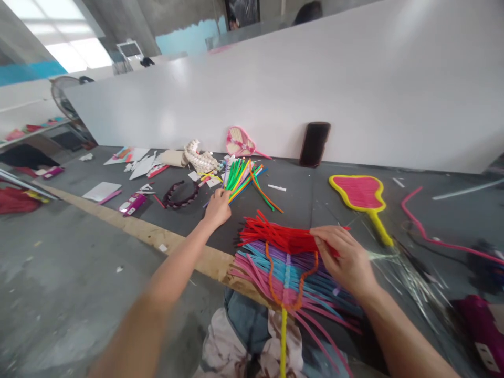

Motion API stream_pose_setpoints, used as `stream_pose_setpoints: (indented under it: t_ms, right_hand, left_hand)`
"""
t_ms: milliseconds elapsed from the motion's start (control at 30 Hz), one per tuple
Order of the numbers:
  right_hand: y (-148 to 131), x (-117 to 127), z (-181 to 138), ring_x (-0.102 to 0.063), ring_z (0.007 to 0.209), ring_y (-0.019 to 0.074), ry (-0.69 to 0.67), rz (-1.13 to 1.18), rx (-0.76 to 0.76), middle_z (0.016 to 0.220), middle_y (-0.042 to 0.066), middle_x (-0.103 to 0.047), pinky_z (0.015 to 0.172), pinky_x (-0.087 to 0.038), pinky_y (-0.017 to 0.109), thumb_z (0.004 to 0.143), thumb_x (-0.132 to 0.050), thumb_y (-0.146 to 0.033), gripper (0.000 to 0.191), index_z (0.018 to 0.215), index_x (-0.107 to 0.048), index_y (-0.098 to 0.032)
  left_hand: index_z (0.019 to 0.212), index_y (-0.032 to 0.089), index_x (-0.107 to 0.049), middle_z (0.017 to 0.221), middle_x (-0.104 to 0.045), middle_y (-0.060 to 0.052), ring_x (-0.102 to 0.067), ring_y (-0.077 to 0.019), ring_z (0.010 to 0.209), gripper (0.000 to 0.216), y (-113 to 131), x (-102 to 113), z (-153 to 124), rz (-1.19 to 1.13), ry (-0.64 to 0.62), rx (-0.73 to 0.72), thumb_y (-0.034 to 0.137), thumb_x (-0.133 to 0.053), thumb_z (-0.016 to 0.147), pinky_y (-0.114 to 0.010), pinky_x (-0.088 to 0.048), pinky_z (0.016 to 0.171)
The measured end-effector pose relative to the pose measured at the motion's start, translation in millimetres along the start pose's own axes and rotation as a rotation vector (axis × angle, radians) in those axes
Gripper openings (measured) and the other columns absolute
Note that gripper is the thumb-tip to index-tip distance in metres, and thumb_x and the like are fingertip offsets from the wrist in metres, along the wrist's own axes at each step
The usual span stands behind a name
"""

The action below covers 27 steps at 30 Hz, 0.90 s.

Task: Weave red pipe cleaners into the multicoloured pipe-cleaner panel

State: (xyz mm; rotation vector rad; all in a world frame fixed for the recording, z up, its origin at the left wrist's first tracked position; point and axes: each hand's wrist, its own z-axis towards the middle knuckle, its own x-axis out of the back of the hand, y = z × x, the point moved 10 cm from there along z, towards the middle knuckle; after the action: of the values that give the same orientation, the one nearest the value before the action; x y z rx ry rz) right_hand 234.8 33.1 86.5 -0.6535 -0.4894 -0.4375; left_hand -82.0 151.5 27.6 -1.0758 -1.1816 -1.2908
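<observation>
My left hand (218,209) reaches across the table with its fingers closed on the near end of a fanned bundle of green, yellow, orange and blue pipe cleaners (241,176). At the right end of a pile of red pipe cleaners (275,233), my right hand (346,257) has thumb and fingers pinched together on the red strands. Under the red pile lie purple, blue and pink pipe cleaners (260,270). On top of these rests a curved orange frame (301,294) with a light blue middle strip and a yellow stem (283,336) pointing toward me.
A yellow-edged pink paddle shape (360,193) lies to the right, near loose thin wires (417,283). A phone (315,144) leans on the white partition (275,89). Leftward are a dark braided headband (181,202), a purple box (133,205) and a cream woven piece (199,157).
</observation>
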Motion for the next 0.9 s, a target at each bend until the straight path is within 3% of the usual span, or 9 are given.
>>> stream_pose_setpoints:
  t_ms: [167,300,400,500,667,800,900]
  right_hand:
    - [0.2,-3.2,-0.9,-0.068,0.086,0.018,-0.017,-0.002,0.007,0.092,0.006,-0.074,0.081,-0.055,0.032,0.091,-0.055,-0.014,0.017,0.1,-0.067,-0.021]
    - [1.2,-7.4,-1.9,-0.068,0.087,0.0179,-0.038,-0.009,0.006,0.092,0.006,-0.073,0.08,-0.055,0.032,0.091,-0.055,-0.014,0.017,0.101,-0.067,-0.021]
    - [0.8,-10.0,-2.0,-0.069,0.086,0.018,-0.047,0.002,0.006,0.092,0.005,-0.074,0.079,-0.056,0.032,0.091,-0.054,-0.015,0.017,0.1,-0.067,-0.022]
    - [-0.2,-11.1,-1.9,-0.069,0.086,0.0182,-0.054,0.003,0.014,0.092,0.006,-0.074,0.079,-0.056,0.032,0.092,-0.054,-0.015,0.017,0.1,-0.067,-0.021]
    - [1.1,-8.6,-2.5,-0.069,0.086,0.0189,-0.052,-0.013,0.01,0.092,0.006,-0.074,0.08,-0.056,0.033,0.092,-0.053,-0.015,0.016,0.101,-0.066,-0.021]
    - [2.4,-6.7,-2.8,-0.069,0.086,0.0188,-0.048,-0.02,-0.001,0.092,0.006,-0.074,0.079,-0.056,0.033,0.092,-0.054,-0.014,0.016,0.1,-0.066,-0.021]
    - [2.2,-6.5,-2.4,-0.069,0.087,0.019,-0.047,-0.025,-0.004,0.092,0.006,-0.074,0.079,-0.057,0.034,0.092,-0.054,-0.014,0.017,0.1,-0.067,-0.021]
  left_hand:
    - [0.125,0.021,-0.058,0.127,-0.051,-0.013,-0.055,-0.0296,0.117,0.052,-33.5,7.8,-13.4,0.035,-0.009,0.023,0.001,-0.047,0.077,-0.04,-0.048,0.098]
    - [0.122,0.024,-0.062,0.125,-0.053,-0.01,-0.056,-0.0268,0.114,0.05,-47.3,11.0,-22.8,0.049,-0.028,0.019,0.005,-0.053,0.077,-0.037,-0.049,0.095]
    - [0.114,0.027,-0.067,0.128,-0.054,-0.009,-0.052,-0.0319,0.116,0.034,-44.5,17.5,-22.3,0.071,-0.009,0.029,0.022,-0.062,0.08,-0.045,-0.046,0.096]
    - [0.104,0.026,-0.071,0.128,-0.056,-0.009,-0.045,-0.0366,0.121,0.024,-33.4,25.5,-12.6,0.096,0.046,0.048,0.037,-0.057,0.089,-0.052,-0.042,0.096]
    - [0.097,0.025,-0.073,0.106,-0.065,-0.009,-0.053,-0.0296,0.11,0.025,-9.8,16.5,13.6,0.103,0.021,0.005,0.026,-0.049,0.094,-0.04,-0.045,0.089]
    - [0.106,0.024,-0.071,0.112,-0.064,-0.01,-0.055,-0.031,0.109,0.022,-6.6,4.6,22.1,0.114,0.004,0.015,0.029,-0.059,0.089,-0.038,-0.046,0.086]
    - [0.112,0.024,-0.069,0.115,-0.063,-0.012,-0.055,-0.0327,0.11,0.027,-9.8,-0.6,19.0,0.119,0.031,0.046,0.032,-0.056,0.09,-0.041,-0.046,0.086]
